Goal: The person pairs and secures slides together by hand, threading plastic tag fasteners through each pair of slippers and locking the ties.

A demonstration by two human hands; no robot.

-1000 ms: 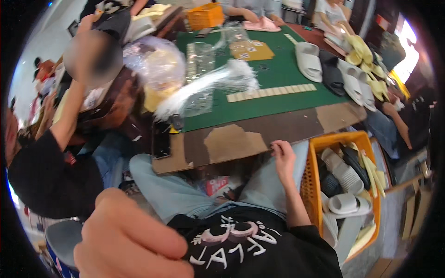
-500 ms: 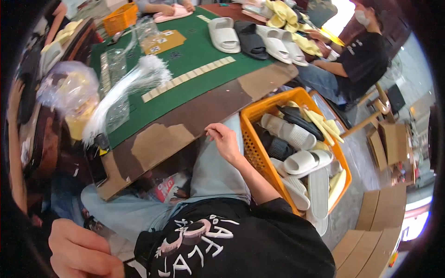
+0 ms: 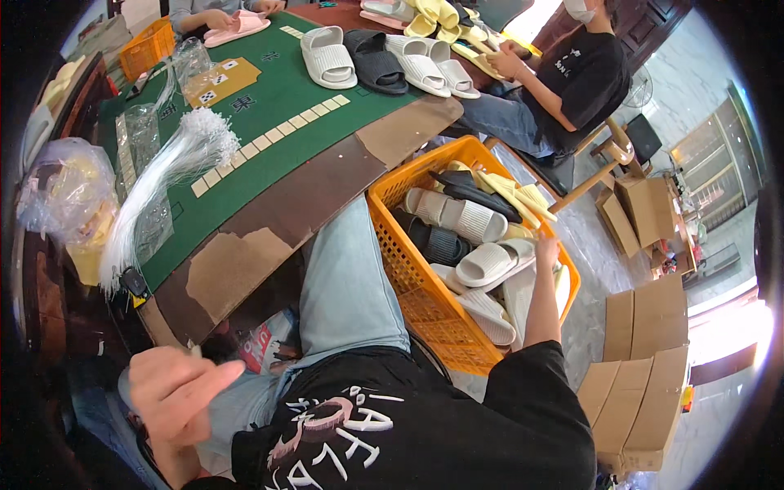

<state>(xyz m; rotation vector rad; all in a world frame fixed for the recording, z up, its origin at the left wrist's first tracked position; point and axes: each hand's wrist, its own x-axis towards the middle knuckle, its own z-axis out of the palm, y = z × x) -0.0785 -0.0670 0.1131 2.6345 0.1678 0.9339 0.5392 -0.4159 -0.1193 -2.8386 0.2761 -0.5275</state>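
Observation:
My right hand (image 3: 548, 248) is over the right part of an orange plastic crate (image 3: 416, 290), beside white slide sandals (image 3: 494, 263). Its fingers are mostly hidden, so I cannot tell whether they touch or grip a slide. The crate also holds black slides (image 3: 441, 242), a beige pair (image 3: 457, 214) and yellow slides (image 3: 516, 196). Over the left side of my lap, my left hand (image 3: 181, 394) is raised, fingers curled and thumb pressed against them. It is somewhat blurred, and what it holds, if anything, is too small to make out.
Ahead is a green-topped table (image 3: 269, 82) with a bundle of white ties (image 3: 171, 167), white slides (image 3: 328, 59), and black slides (image 3: 374, 62). A person handles a pink slide (image 3: 237, 28) across it. Another person (image 3: 563, 77) sits at the right. Cardboard boxes (image 3: 645, 327) stand right.
My right hand has moved from above my lap to the right, over the crate. The left hand has risen and moved slightly right. The whole view has shifted rightward.

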